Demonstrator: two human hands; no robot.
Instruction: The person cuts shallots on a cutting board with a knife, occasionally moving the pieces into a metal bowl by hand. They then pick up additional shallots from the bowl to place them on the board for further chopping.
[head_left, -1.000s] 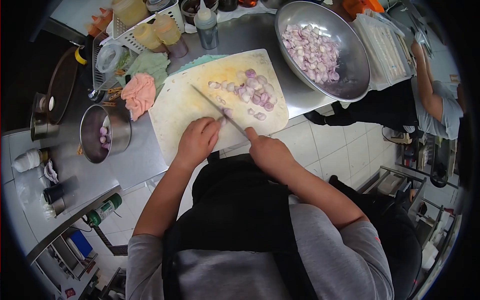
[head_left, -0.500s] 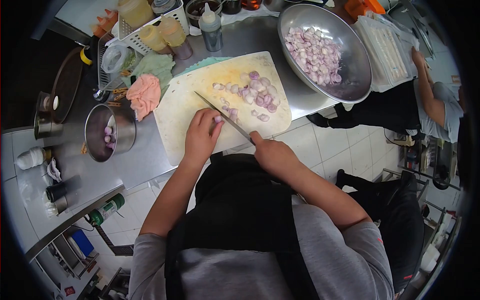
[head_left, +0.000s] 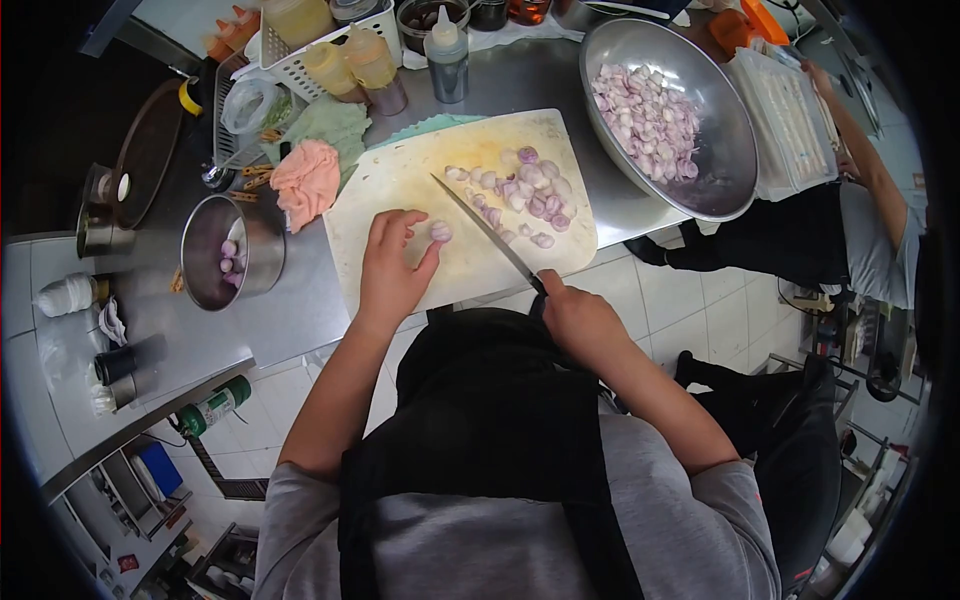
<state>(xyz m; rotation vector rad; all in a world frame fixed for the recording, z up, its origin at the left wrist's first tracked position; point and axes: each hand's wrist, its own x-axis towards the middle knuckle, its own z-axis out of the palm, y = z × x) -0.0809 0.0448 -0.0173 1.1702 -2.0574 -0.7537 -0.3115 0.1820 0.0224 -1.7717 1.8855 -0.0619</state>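
The left hand (head_left: pixel 388 268) is lying on the pale, yellow-stained plastic cutting board (head_left: pixel 390 195), its fingers curling loosely around a small pinkish shallot piece (head_left: pixel 439 231) and pinching it at the fingertips against the board. The right hand (head_left: pixel 580 322) is closing fully around the handle of a long steel-bladed kitchen knife (head_left: pixel 487 231), whose blade is slanting across the board just beside the shallot piece, apart from it, with its tip pointing away from the person. Beyond the blade a loose heap of purple-white shallot slices (head_left: pixel 530 190) is lying on the far part of the board. A large round steel bowl (head_left: pixel 715 170) with more slices is standing to the right of the board, a small steel pot (head_left: pixel 205 260) holding a few whole shallots is sitting to the left, and a crumpled pink cloth (head_left: pixel 305 180) is resting just beside the board's left edge.
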